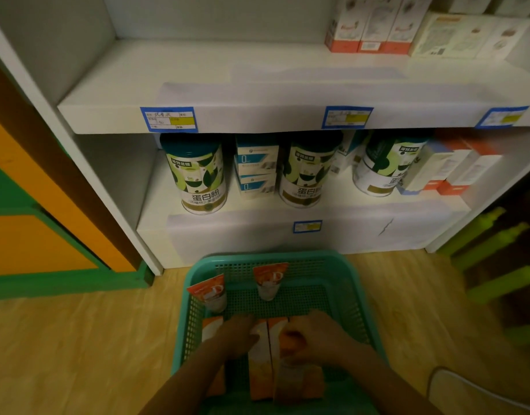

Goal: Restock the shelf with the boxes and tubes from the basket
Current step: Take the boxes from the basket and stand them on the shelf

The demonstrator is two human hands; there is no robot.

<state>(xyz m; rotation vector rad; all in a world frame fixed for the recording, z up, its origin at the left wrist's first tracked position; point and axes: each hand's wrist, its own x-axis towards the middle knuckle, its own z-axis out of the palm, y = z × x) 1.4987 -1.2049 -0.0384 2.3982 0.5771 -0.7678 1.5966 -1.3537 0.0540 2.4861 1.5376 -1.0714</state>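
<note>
A teal plastic basket (352, 283) sits on the floor below the white shelf unit (215, 94). Two orange-and-white tubes (269, 281) stand in its far half, caps down. Several orange-and-white boxes (259, 363) lie in its near half. My left hand (238, 335) reaches down with its fingers curled over the left boxes. My right hand (314, 336) grips the top of the right box (296, 381). The upper shelf board is mostly bare on its left and middle.
Green-and-white cans (202, 178) and small blue-and-white boxes (256, 166) fill the lower shelf. White and red boxes (368, 25) stand at the upper shelf's right. An orange-and-green cabinet (33, 229) is at left, a green rack (497, 259) at right, on a wooden floor.
</note>
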